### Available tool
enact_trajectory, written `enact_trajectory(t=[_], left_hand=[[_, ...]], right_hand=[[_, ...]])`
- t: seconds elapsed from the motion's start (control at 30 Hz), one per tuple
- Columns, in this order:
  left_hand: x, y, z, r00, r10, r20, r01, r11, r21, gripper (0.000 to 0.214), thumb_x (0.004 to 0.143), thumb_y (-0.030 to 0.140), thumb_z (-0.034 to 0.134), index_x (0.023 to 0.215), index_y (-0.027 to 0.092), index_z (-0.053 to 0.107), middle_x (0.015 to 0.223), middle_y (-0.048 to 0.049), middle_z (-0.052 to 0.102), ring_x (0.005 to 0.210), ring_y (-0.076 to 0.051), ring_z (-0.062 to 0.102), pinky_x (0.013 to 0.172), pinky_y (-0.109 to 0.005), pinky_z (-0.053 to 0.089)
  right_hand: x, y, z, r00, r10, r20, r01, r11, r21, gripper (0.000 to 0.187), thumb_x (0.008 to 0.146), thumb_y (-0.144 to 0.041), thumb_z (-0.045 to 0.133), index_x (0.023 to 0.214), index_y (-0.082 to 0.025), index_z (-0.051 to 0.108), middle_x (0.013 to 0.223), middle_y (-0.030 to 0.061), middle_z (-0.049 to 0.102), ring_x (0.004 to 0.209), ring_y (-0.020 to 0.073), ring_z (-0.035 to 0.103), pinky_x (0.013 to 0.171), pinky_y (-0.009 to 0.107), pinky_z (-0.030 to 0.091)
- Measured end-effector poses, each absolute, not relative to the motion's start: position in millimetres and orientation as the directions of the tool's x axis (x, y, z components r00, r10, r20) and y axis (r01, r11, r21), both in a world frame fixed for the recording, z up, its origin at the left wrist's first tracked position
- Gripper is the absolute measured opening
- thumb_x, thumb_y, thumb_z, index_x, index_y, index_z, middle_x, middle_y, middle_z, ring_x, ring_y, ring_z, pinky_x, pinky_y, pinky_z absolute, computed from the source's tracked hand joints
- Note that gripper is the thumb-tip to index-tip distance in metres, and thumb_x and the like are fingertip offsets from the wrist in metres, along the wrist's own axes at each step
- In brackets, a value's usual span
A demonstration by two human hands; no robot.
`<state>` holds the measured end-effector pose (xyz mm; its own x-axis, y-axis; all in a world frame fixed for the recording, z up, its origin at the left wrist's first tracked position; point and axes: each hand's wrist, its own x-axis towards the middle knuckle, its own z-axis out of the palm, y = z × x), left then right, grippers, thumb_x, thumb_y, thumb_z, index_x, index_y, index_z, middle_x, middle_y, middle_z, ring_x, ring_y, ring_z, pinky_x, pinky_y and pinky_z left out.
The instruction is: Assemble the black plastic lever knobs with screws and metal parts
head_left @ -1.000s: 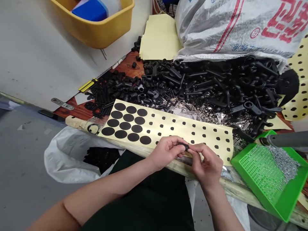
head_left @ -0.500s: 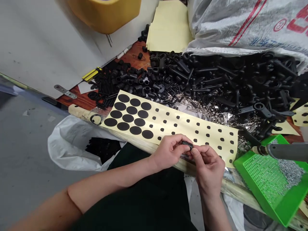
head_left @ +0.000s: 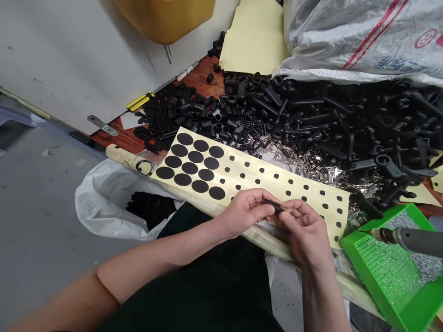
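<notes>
My left hand point(head_left: 246, 210) and my right hand point(head_left: 304, 229) meet at the near edge of the bench, both pinched on a small black plastic part point(head_left: 272, 205) held between their fingertips. Just behind them lies a pale yellow backing sheet point(head_left: 270, 182) with several large black round stickers at its left end and rows of small black dots across the rest. A big heap of black plastic levers and rings point(head_left: 328, 120) covers the bench beyond the sheet.
A green perforated tray point(head_left: 387, 272) with small metal screws sits at the right, a grey power screwdriver point(head_left: 411, 238) lying over it. A white bag point(head_left: 104, 203) of black parts hangs at the left. Yellow tub point(head_left: 166, 18), blank yellow sheets point(head_left: 254, 48) and a woven sack point(head_left: 363, 37) stand at the back.
The camera has tilted and shifted, so the bench sits a little further right and lower. Both hands stay together on the small black part, with only slight finger movement.
</notes>
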<state>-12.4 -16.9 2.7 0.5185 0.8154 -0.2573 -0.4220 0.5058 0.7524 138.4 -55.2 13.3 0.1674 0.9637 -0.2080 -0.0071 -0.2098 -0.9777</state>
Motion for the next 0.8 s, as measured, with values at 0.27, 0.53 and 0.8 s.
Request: enact_trajectory(t=[0.27,0.53,0.8], left_hand=[[-13,-17,2,0.522,0.819,-0.237,-0.409,0.484,0.773,0.013,0.072,0.017,0.068,0.083,0.012,0.064,0.076,-0.0017,0.064,0.064,-0.009,0.056,0.064,-0.023,0.046],[-13,-14,4,0.544,0.802,-0.249,-0.354,0.488,0.798,0.011,0.072,0.014,0.066,0.083,0.011,0.067,0.074,-0.0022,0.064,0.063,-0.009,0.056,0.061,-0.021,0.045],[-12,-18,1,0.515,0.831,-0.211,-0.408,0.454,0.792,0.01,0.074,0.012,0.064,0.084,0.012,0.066,0.075,-0.0033,0.067,0.069,-0.013,0.062,0.067,-0.025,0.049]], right_hand=[[137,-57,27,0.204,0.978,0.037,0.388,-0.046,-0.921,0.011,0.069,-0.025,0.074,0.065,-0.018,0.067,0.063,0.0016,0.068,0.058,0.0141,0.064,0.056,0.025,0.053],[143,-54,33,-0.056,0.945,0.321,0.707,0.265,-0.655,0.013,0.077,-0.018,0.064,0.065,-0.021,0.063,0.06,-0.0008,0.067,0.054,0.0128,0.062,0.056,0.025,0.051],[137,-57,26,0.169,0.985,-0.043,0.382,-0.106,-0.918,0.018,0.074,-0.031,0.069,0.064,-0.017,0.063,0.053,0.0009,0.064,0.047,0.0133,0.06,0.046,0.023,0.05]])
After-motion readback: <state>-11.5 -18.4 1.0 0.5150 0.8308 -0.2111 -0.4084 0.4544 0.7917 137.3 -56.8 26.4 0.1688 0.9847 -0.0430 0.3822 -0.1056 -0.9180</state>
